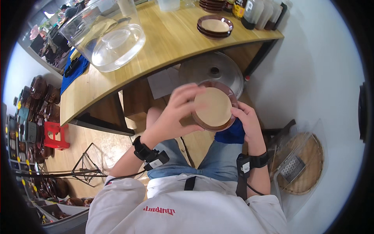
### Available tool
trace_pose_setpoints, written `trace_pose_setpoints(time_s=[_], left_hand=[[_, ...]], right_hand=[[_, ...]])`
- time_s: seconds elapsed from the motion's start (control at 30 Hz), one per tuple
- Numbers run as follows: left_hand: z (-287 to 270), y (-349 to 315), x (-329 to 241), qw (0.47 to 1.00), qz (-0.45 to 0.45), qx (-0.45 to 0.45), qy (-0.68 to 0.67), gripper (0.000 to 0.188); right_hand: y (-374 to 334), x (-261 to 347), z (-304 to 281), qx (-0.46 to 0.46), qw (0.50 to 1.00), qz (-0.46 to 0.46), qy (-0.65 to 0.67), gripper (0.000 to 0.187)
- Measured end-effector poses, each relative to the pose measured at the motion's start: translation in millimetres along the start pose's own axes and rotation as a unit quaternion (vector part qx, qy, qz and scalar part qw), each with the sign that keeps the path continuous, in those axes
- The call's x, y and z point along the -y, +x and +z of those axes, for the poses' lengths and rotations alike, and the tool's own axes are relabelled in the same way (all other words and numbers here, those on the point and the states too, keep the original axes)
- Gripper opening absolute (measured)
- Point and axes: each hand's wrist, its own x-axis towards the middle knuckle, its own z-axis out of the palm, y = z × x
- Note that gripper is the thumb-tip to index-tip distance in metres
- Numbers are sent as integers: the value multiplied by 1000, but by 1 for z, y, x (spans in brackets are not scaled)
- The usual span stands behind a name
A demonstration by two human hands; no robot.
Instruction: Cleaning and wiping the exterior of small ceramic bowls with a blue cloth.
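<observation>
A round plate (213,110), beige inside with a brown rim, is tilted toward me above my lap. My right hand (248,121) is closed on its right edge, thumb over the rim and the other fingers behind it. A blue cloth (230,135) hangs below the plate beside that hand; whether the hand grips it too is hidden. At the plate's left side, my left hand (177,111) has its fingers spread over the face, blurred by motion. Its thumb touches or nearly touches the lower rim.
Ahead stands a wooden table (163,43) with a clear round container (117,48), stacked brown-rimmed plates (214,26) and several bottles (253,15). Beneath it leans a large metal lid (212,70). A red stool (55,135) is at left; a woven basket (302,167) with a grater is at right.
</observation>
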Motion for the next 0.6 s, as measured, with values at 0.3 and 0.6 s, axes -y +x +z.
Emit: trace_pose_setpoints(time_s=[0.3,0.6], left_hand=[[60,-39,-10,389,-322,-172,-846,61],[61,-54,-22,403,-390,-205,-802,69]], right_hand=[[-25,-29,6,19,986,-30,-163,37],[-42,-4,8,-85,946,-111,-292,24]])
